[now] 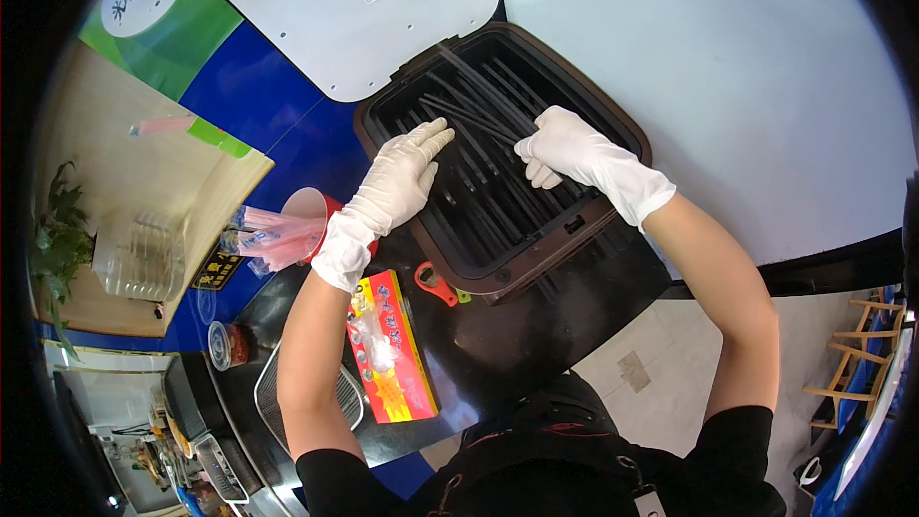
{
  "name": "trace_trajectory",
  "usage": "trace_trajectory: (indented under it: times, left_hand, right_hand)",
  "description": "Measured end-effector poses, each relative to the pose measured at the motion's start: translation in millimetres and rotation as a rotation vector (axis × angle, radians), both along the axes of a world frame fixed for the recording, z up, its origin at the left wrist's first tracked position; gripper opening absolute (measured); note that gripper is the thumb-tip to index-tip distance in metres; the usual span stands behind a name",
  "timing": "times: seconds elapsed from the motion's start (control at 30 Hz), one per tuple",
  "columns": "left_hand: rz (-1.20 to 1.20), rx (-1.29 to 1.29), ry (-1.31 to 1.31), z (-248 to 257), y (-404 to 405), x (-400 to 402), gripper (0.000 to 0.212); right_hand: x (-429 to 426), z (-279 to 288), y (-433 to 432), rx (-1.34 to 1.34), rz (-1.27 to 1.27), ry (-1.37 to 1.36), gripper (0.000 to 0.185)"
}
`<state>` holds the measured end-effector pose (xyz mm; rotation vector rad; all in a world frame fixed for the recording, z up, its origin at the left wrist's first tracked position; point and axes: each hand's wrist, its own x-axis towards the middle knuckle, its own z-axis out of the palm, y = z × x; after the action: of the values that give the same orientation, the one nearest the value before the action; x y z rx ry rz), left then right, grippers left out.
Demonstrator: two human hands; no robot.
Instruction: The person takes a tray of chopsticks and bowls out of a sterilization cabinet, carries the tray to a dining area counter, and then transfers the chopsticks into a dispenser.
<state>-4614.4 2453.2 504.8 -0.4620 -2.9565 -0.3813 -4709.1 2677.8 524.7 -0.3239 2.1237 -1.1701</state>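
Both hands wear white disposable gloves over an uncovered box point(477, 276) with a dark brown rim. Dark chopsticks point(470, 115) lie in and across its slotted black inside, some slanting. My right hand point(563, 147) is curled at the box's right side, its fingers closed around the near ends of some slanting chopsticks. My left hand point(409, 169) reaches over the left rim, fingers extended and close together beside the far ends of the sticks; nothing is seen held in it. The raised white lid point(359, 21) bears a warning label.
Left of the box stands a red cup point(330, 212) beside pink wrapped straws point(276, 233). Nearer lie a red bottle opener point(434, 283), a red and yellow carton point(395, 352) and a wire basket point(269, 388). A lidded plastic cup point(226, 345) is further left. A white wall panel rises at right.
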Motion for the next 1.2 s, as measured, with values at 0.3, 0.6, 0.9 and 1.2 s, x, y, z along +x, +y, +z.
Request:
trace_trajectory:
  times: [0.3,0.6,0.9,1.2]
  left_hand:
    - [-0.041,0.059,0.021,0.0,19.0,-13.5,0.049]
    - [0.023,0.049,0.046,-6.9,20.5,-18.1,0.050]
    - [0.083,0.116,0.063,-11.0,19.2,-17.7,0.042]
    - [0.055,0.145,0.126,-14.9,16.1,-17.8,0.037]
  right_hand:
    - [-27.1,-4.4,22.0,-0.061,-0.146,-0.011,0.027]
    - [-25.1,-6.8,23.9,0.163,-0.051,0.203,0.030]
    - [-26.2,13.4,23.0,0.392,-0.084,0.422,0.017]
    - [-9.5,-16.6,32.3,0.442,0.173,1.359,0.013]
